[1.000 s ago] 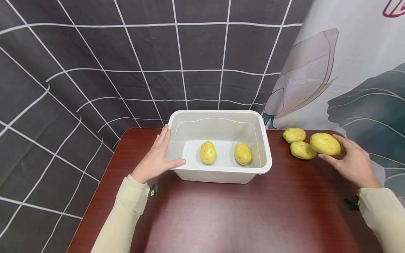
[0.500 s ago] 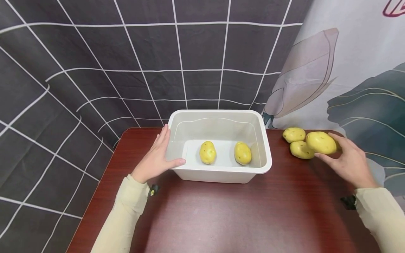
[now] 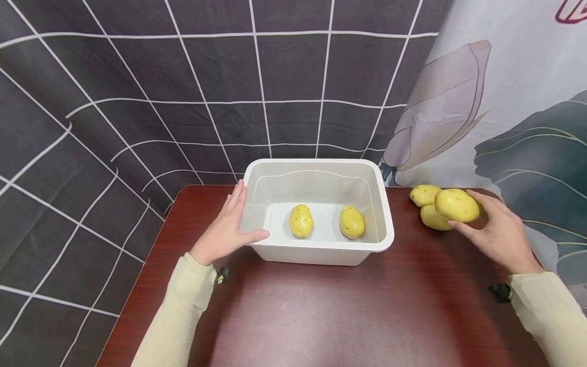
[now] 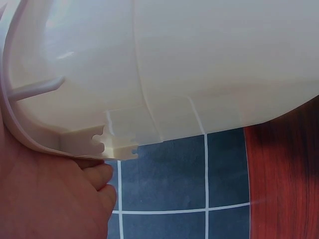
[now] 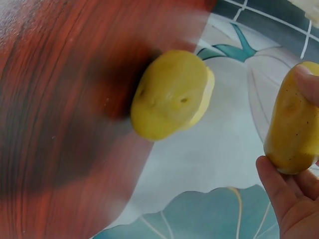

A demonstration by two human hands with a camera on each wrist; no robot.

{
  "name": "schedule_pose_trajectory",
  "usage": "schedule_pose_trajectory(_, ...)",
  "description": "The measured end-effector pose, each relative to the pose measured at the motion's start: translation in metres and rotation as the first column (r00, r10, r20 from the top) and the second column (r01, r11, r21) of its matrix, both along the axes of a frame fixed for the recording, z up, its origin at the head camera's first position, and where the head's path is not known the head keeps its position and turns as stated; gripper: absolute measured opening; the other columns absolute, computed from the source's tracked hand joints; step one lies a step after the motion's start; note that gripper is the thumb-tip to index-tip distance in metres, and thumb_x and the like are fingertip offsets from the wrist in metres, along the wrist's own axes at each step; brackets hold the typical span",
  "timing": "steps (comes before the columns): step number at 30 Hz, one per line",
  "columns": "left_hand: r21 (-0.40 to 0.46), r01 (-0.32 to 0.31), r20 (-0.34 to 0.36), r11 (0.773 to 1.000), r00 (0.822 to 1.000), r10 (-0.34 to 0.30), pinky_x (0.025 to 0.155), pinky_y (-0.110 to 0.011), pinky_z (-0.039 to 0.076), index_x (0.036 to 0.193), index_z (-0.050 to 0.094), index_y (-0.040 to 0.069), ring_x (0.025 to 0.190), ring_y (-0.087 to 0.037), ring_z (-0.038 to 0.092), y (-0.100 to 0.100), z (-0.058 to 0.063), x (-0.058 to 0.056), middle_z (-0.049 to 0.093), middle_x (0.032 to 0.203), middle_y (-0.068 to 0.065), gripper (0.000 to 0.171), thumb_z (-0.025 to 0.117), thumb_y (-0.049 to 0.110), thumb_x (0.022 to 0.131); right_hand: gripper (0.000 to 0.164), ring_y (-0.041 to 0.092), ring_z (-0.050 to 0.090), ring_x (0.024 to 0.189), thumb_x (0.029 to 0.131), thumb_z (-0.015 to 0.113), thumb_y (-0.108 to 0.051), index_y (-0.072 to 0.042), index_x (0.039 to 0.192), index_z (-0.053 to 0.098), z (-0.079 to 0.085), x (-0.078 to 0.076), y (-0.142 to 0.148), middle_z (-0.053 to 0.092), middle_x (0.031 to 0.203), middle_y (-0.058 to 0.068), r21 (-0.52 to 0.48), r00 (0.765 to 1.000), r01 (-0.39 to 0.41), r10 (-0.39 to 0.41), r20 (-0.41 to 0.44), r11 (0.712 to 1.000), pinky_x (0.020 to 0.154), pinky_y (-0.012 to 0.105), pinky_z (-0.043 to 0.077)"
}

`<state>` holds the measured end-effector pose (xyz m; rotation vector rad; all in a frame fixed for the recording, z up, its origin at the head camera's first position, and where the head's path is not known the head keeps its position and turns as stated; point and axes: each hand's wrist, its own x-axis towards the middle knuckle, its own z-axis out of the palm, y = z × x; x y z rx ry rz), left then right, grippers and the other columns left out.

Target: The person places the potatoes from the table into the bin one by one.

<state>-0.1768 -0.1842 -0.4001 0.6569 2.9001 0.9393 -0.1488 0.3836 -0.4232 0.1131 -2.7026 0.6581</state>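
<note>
My right hand (image 3: 497,232) pinches a yellow potato (image 3: 456,205) between thumb and fingers, raised over the right side of the table. Behind it, partly covered in the head view, lie a far potato (image 3: 424,194) and a nearer potato (image 3: 433,218) at the table's back edge. In the right wrist view the held potato (image 5: 294,122) shows at the right. A white plastic bin (image 3: 316,244) stands at the middle back, with a left potato (image 3: 301,221) and a right potato (image 3: 352,222) on its floor. My left hand (image 3: 229,227) rests on the bin's left rim, fingers straight and thumb over the front corner.
The dark red table (image 3: 339,311) extends in front of the bin. A dark cloth with white grid lines (image 3: 293,66) hangs behind and to the left. On the right hangs a pale curtain with a plant print (image 3: 518,92).
My right hand has moved a little to the left with the potato, which now covers more of the nearer potato behind it. The left hand and the bin have stayed in place.
</note>
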Motion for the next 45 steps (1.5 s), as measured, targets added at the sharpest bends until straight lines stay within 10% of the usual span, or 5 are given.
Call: schedule_pose_trajectory(45,-0.001,-0.002,0.004,1.0,1.0,0.002,0.125,-0.047,0.006,0.159,0.007,-0.002,0.154,-0.028,-0.003,0.0,0.001,0.001,-0.006,0.169,-0.005,0.117,0.075,0.056,0.083,0.089,0.043,0.05,0.114,0.064,0.095,-0.012,-0.004,0.142,0.053,0.017,0.007,-0.044,0.056,0.131,0.024,-0.002,0.993,-0.082,0.082,-0.086,0.997,0.085,0.061,0.041)
